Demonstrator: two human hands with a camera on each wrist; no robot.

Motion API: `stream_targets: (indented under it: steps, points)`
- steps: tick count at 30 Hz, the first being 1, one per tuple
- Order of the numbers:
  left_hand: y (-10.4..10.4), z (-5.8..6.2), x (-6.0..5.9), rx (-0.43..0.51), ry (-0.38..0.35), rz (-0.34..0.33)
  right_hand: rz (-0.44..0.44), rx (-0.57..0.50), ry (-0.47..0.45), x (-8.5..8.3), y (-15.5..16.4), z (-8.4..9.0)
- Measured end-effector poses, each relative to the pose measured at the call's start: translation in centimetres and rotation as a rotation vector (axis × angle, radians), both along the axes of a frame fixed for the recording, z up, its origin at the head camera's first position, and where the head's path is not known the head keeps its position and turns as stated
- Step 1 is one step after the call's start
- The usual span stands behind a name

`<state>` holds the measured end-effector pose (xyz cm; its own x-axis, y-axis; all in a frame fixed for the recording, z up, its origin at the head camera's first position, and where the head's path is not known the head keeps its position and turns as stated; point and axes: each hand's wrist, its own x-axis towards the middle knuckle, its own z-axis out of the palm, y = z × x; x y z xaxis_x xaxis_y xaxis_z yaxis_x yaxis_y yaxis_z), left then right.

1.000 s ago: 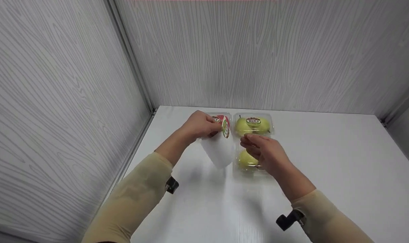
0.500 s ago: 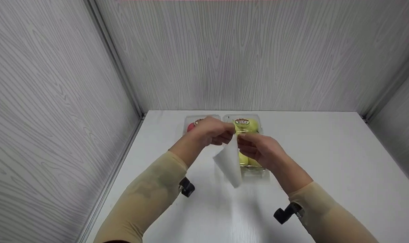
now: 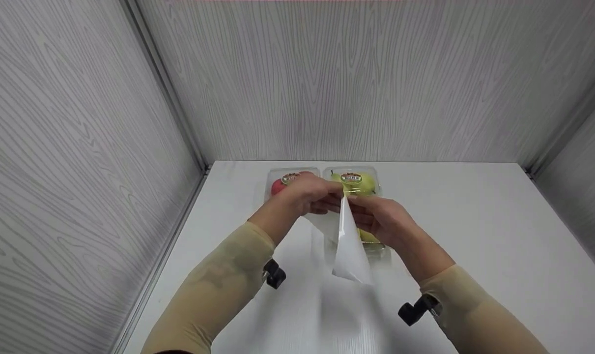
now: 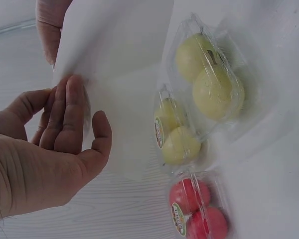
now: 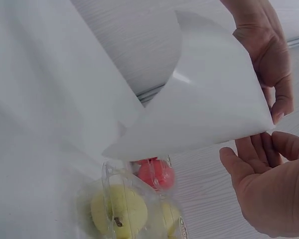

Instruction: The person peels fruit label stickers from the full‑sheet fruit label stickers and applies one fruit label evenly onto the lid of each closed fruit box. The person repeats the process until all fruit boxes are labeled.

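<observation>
Between my hands hangs a curled white glossy sticker sheet, its lower part flaring toward me. Thumb and index finger of my left hand pinch its upper edge. My right hand pinches at the same top corner, its fingertips almost meeting the left ones. The right wrist view shows the right hand below the sheet, with thumb and index finger at its pointed corner. A shiny rounded edge peeks out behind the left hand's fingers; most of it is hidden.
Beyond the hands stand clear plastic boxes on the white table. One holds red fruit and bears an oval label. The pear box beside it is labelled too. A nearer pear box shows no label. Grey wood-grain panels enclose the table.
My left hand has brought the sheet rightward to my right hand, and the fingertips have come together at its top. The sheet has turned, so its printed labels no longer show.
</observation>
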<state>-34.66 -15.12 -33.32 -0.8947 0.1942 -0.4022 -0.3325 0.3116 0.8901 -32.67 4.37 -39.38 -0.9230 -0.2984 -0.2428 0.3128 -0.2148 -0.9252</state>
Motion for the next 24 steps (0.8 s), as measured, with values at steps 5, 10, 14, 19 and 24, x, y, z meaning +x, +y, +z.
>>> stream_targets:
  steps: [5, 10, 14, 19, 24]
  points:
    - [0.21, -0.29, -0.14, -0.018, -0.007, -0.034, 0.003, 0.009, 0.011, -0.02, 0.18, -0.31]
    - [0.3, -0.44, -0.23, -0.013, -0.013, -0.052, -0.004, 0.033, 0.018, -0.11, 0.2, -0.55]
    - [0.26, -0.56, -0.32, -0.001, -0.022, -0.067, 0.003, 0.052, 0.028, -0.18, 0.15, -0.63]
    - [0.11, -0.69, -0.24, 0.002, -0.021, -0.068, 0.013, 0.085, 0.035, -0.13, -0.01, -0.65]
    - [-0.04, -0.88, -0.11, -0.003, -0.011, -0.056, 0.0, 0.112, 0.035, -0.06, -0.25, -0.7]
